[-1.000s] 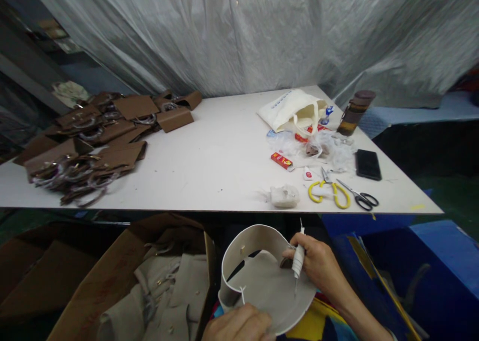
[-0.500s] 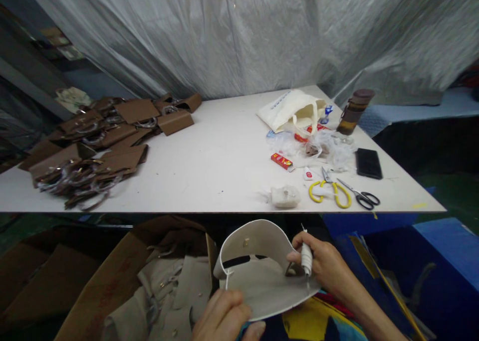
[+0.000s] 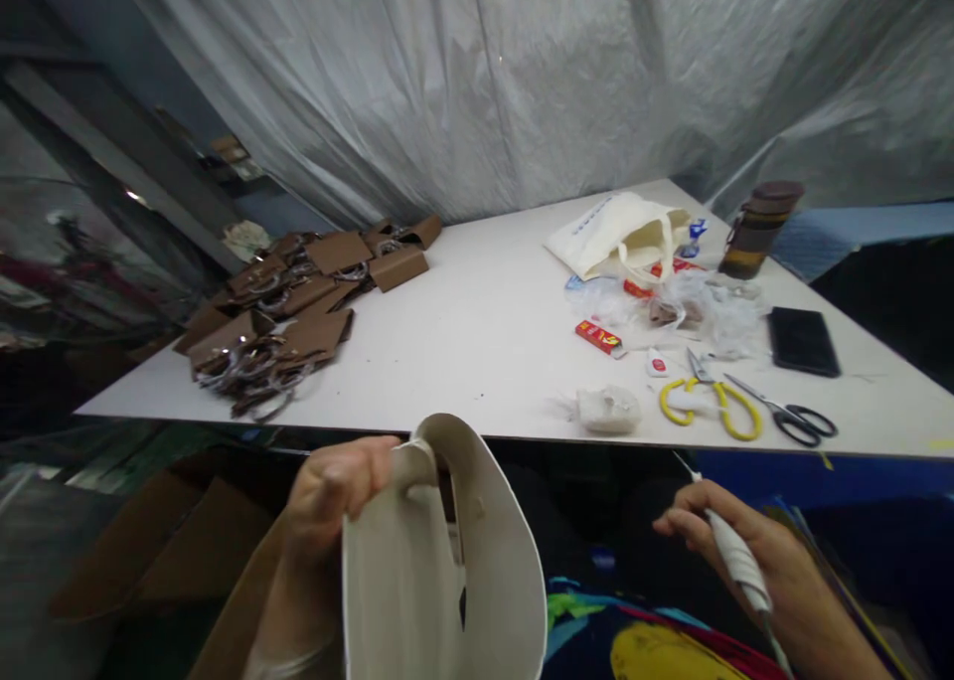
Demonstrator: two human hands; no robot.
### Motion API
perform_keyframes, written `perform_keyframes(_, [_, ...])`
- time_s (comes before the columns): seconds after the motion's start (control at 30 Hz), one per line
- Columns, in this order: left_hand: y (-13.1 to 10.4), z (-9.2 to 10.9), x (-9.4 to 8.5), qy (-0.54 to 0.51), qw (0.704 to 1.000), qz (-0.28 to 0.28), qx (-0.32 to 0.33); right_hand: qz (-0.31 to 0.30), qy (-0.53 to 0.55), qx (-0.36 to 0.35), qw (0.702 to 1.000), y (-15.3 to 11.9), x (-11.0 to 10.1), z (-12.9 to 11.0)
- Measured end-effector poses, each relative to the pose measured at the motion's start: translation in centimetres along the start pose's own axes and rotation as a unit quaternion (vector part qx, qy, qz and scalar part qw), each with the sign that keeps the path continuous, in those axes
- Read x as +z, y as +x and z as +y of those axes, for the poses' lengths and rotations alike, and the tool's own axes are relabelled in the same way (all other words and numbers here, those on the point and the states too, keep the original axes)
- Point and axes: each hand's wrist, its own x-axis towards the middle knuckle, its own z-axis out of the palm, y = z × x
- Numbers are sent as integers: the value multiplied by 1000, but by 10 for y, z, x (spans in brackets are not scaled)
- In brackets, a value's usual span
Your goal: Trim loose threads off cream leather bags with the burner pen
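Note:
My left hand (image 3: 328, 491) grips the upper left edge of a beige handbag (image 3: 499, 531), its fingers closed on the rim. The bag is tilted, with its open side facing me and a dark slot showing in its wall. My right hand (image 3: 760, 541), apart from the bag on the right, is closed around a pen-like tool with a white wrapped handle (image 3: 734, 561). A thin pointed tip sticks out past the fingers at the upper left, and a thin grey part runs from the lower end.
Brown bags (image 3: 298, 312) are piled on the left of the white table (image 3: 447, 332). Yellow-handled scissors (image 3: 712, 402), black-handled scissors (image 3: 790, 417), a phone (image 3: 803, 340), a bottle (image 3: 760, 228) and a cream tote (image 3: 618, 233) lie or stand at the right. A cardboard box (image 3: 231, 600) is below.
The beige bag has moved left and turned upright, and my left hand now grips its upper edge. My right hand with the tool has moved right, away from the bag. The view has shifted left.

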Motion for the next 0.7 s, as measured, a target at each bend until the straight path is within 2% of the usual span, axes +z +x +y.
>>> perform_keyframes(0.07, [12,-13,18,-24,993,-107,-42,-6,21,-26,999,1,3,-7])
perform_keyframes(0.17, [16,-41,55,-68,969,-211,-111,-25,64,-66,995,3,6,-25])
perform_keyframes(0.27, [12,-68,92,-106,948,-258,-156,-47,88,-107,989,5,9,-40])
perform_keyframes(0.37, [8,-88,117,-128,935,-272,-188,-87,52,-124,987,6,13,-43])
perform_keyframes(0.47, [8,-100,127,-138,924,-285,-214,-128,12,-116,985,7,13,-39])
perform_keyframes(0.57, [13,-103,128,-160,914,-290,-235,-165,10,-122,979,10,10,-37])
perform_keyframes(0.7, [25,-102,131,-198,908,-282,-238,-167,21,-110,980,17,11,-39])
